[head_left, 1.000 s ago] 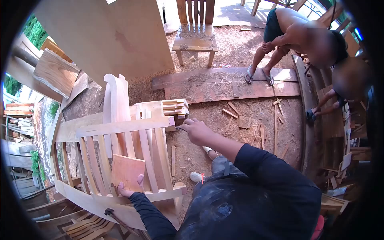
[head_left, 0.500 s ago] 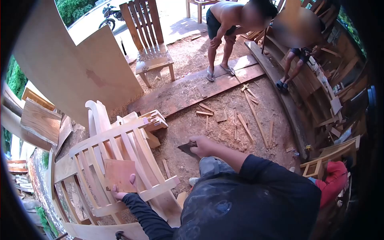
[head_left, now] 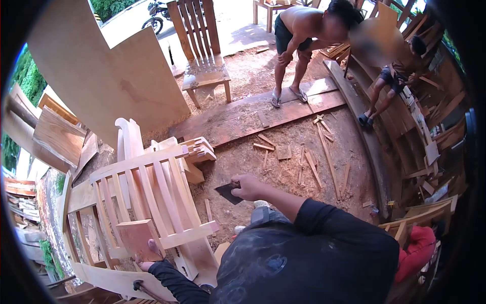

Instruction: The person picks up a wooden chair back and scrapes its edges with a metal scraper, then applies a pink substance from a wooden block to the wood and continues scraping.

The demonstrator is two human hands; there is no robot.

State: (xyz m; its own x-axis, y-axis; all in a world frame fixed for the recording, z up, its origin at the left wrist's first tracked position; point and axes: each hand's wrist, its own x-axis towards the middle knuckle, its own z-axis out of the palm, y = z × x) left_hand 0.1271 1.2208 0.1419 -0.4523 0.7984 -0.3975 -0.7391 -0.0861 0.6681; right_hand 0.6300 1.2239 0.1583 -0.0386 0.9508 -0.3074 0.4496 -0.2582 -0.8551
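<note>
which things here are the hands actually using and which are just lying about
In use or close by:
- flat wooden board, in the left hand
- dark flat blade, in the right hand
- pale slatted frame, beside the board

Apparently just around:
- wood offcuts on the ground
- slatted chair
- large upright panel

Tilted reddish board [head_left: 135,237] over slats [head_left: 168,195]; dark flat blade [head_left: 228,193], raised.

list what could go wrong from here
The dark, flat-bladed scraper in the right hand could scratch the pale, slatted wooden frame if it slips. The square, reddish wooden board in the left hand may drop onto that frame. Thin, pale wooden strips on the ground might trip someone.
</note>
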